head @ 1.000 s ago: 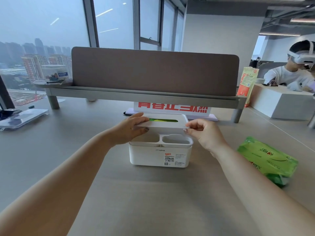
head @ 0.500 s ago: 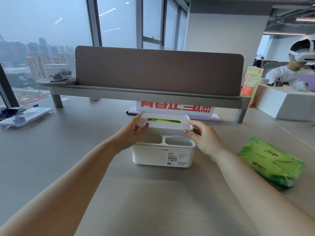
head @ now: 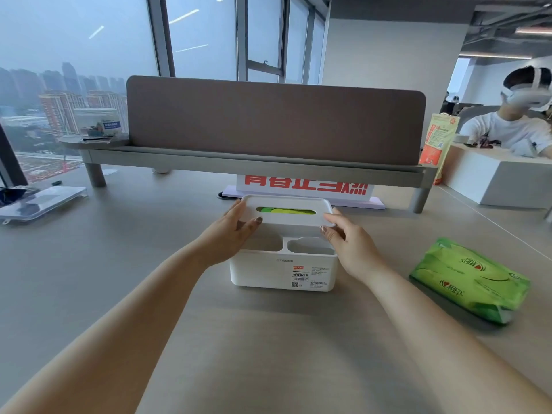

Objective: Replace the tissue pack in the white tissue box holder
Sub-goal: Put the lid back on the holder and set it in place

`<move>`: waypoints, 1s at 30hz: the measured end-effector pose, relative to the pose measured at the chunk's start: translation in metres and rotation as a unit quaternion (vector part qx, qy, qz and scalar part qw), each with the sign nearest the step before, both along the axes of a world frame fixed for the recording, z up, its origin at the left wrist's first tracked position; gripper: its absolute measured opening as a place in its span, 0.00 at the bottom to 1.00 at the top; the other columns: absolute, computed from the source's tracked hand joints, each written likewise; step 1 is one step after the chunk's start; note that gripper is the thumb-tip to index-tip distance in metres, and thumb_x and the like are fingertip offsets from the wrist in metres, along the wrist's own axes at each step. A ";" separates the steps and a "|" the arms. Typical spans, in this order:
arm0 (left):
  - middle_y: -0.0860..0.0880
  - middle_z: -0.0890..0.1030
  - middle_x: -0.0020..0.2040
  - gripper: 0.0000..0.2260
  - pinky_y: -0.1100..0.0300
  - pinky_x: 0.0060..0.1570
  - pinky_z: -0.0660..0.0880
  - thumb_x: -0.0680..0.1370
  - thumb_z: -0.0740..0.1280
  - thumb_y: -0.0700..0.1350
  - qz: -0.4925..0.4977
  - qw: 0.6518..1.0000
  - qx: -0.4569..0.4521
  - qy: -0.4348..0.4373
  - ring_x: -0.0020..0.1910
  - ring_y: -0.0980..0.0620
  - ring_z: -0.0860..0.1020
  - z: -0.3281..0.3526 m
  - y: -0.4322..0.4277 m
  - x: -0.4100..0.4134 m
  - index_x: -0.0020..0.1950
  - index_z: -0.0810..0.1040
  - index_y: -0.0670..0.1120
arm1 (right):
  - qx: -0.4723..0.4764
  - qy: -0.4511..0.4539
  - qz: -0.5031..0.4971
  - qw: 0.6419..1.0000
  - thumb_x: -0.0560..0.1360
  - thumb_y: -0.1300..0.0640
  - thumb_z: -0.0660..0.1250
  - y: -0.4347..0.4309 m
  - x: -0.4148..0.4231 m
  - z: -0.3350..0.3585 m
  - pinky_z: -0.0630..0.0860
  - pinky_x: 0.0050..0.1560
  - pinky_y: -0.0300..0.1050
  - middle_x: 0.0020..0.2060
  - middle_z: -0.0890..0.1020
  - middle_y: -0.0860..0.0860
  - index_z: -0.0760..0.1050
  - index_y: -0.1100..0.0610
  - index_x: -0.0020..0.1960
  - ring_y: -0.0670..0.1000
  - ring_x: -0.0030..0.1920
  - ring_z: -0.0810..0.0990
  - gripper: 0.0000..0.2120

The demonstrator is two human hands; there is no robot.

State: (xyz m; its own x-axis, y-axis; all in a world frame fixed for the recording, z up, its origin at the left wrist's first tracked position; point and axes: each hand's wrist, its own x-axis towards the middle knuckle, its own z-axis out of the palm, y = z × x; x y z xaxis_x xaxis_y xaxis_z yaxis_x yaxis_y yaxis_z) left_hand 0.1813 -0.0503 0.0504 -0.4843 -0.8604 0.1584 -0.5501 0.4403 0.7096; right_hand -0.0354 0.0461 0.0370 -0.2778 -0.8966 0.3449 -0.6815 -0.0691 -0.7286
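The white tissue box holder (head: 263, 271) stands on the desk in front of me, with two open front compartments and a label on its near face. Its white lid (head: 298, 218) is raised above the base, tilted toward me. Through the lid's slot a green tissue pack (head: 283, 210) shows. My left hand (head: 231, 231) grips the lid's left end and my right hand (head: 343, 237) grips its right end. A second green tissue pack (head: 469, 279) lies flat on the desk to the right.
A brown divider panel on a grey raised shelf (head: 268, 167) crosses the desk behind the holder. A white sign with red characters (head: 304, 188) stands under it. A clear tray (head: 38, 201) lies far left. A person in a headset (head: 513, 121) sits at the back right.
Both hands have lifted the lid higher off the holder's base and tilted it more toward me. The view has shifted slightly.
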 end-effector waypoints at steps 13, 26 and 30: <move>0.51 0.71 0.64 0.26 0.61 0.59 0.65 0.80 0.59 0.50 0.005 0.998 0.009 0.056 0.60 0.51 0.71 -0.002 0.032 0.006 0.76 0.55 0.50 | -0.039 -0.050 -0.015 0.998 0.78 0.54 0.61 0.016 0.011 -0.002 0.66 0.57 0.38 0.63 0.77 0.53 0.65 0.55 0.71 0.48 0.59 0.74 0.21; 0.45 0.70 0.70 0.28 0.55 0.55 0.70 0.73 0.64 0.63 0.099 0.994 -0.021 -0.030 0.59 0.47 0.73 0.027 0.015 0.005 0.64 0.73 0.45 | 0.057 0.015 -0.027 0.998 0.74 0.37 0.60 -0.004 -0.004 0.021 0.68 0.58 0.45 0.66 0.72 0.51 0.67 0.55 0.67 0.52 0.63 0.72 0.29; 0.40 0.72 0.69 0.19 0.53 0.58 0.72 0.82 0.53 0.49 0.071 0.991 0.101 0.041 0.63 0.40 0.74 0.031 -0.010 -0.016 0.70 0.68 0.43 | 0.084 -0.137 -0.001 0.987 0.79 0.43 0.52 -0.032 -0.006 0.026 0.69 0.65 0.51 0.66 0.73 0.52 0.66 0.54 0.69 0.53 0.64 0.71 0.23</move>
State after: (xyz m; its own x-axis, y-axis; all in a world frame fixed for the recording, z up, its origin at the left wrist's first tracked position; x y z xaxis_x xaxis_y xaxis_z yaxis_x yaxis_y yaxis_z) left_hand 0.1657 -0.0603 0.0815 -0.3481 -0.9374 0.0097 -0.5337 0.2066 0.8200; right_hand -0.0411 0.0144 0.0626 -0.3415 -0.9342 0.1032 -0.4579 0.0694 -0.8863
